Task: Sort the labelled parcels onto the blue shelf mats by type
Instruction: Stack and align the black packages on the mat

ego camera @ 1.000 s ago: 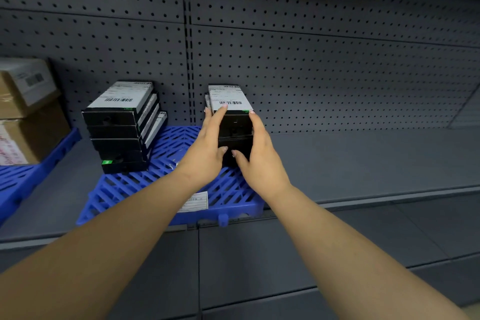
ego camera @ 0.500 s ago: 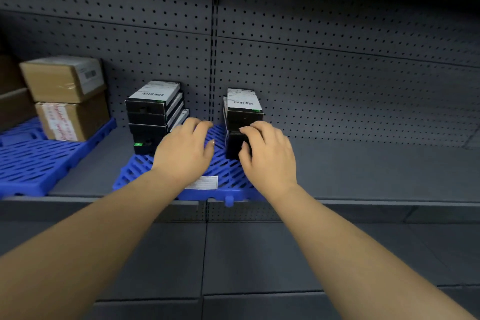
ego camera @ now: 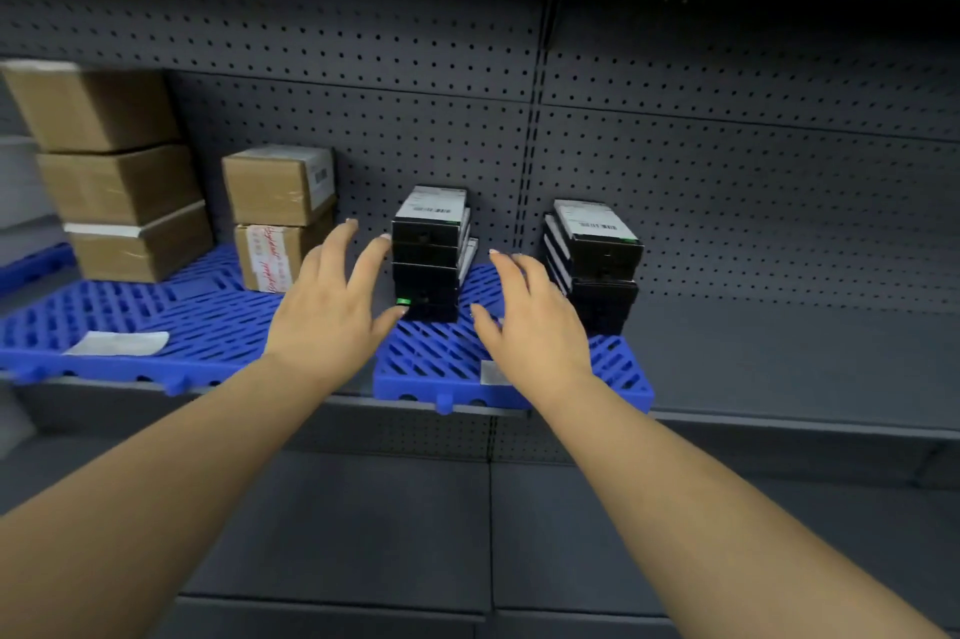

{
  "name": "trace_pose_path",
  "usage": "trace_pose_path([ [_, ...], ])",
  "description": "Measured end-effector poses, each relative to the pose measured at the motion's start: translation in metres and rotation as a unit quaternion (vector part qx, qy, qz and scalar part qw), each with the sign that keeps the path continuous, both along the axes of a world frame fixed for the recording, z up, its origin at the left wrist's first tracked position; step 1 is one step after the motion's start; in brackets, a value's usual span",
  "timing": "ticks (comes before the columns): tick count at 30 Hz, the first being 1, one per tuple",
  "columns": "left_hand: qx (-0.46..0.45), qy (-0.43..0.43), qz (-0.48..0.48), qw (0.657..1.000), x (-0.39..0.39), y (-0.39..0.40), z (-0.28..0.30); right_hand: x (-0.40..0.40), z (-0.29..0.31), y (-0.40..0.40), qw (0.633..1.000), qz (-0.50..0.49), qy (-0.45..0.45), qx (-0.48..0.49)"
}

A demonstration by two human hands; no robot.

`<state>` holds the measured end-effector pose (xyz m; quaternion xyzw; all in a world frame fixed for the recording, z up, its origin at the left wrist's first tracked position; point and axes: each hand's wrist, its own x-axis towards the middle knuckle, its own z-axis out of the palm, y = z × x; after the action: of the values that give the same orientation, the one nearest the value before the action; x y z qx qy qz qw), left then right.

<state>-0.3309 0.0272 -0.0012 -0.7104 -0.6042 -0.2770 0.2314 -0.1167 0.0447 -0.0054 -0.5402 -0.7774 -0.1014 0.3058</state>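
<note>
Two stacks of black labelled parcels stand on a blue shelf mat (ego camera: 623,381): a left stack (ego camera: 428,256) and a right stack (ego camera: 597,264), each topped with a white barcode label. My left hand (ego camera: 332,313) hovers with fingers spread just left of the left stack, its thumb near the stack's base. My right hand (ego camera: 535,321) hangs with fingers spread between the two stacks, holding nothing. Brown cardboard parcels (ego camera: 278,215) stand on a second blue mat (ego camera: 156,321) to the left.
A taller pile of three cardboard boxes (ego camera: 114,171) stands at the far left. A white paper label (ego camera: 117,343) lies on the left mat. The grey shelf (ego camera: 779,358) runs on to the right. A perforated grey back panel rises behind everything.
Both hands have let go of the right black stack and drawn back, fingers spread. The view has swung left, bringing the cardboard boxes and the left mat into sight.
</note>
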Motion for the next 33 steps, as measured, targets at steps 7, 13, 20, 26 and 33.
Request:
trace_pose_path([
  [7, -0.046, 0.021, -0.079, 0.996, -0.042, 0.039, 0.004, -0.048, -0.005, 0.017, 0.997, -0.072, 0.032, -0.021],
  [13, -0.042, 0.056, -0.146, 0.987, -0.037, 0.064, -0.007, -0.061, -0.02, 0.023, 0.993, -0.108, 0.01, -0.034],
  [20, -0.058, 0.016, -0.153, 0.986, -0.029, 0.081, -0.02, -0.061, -0.023, 0.042, 0.991, -0.113, -0.004, -0.074],
  [26, -0.081, -0.018, -0.18, 0.98, -0.021, 0.089, -0.036, -0.069, -0.028, 0.052, 0.987, -0.088, 0.023, -0.131],
  [33, -0.072, 0.0, -0.147, 0.986, -0.017, 0.087, -0.046, -0.072, -0.027, 0.052, 0.987, -0.072, 0.01, -0.144],
])
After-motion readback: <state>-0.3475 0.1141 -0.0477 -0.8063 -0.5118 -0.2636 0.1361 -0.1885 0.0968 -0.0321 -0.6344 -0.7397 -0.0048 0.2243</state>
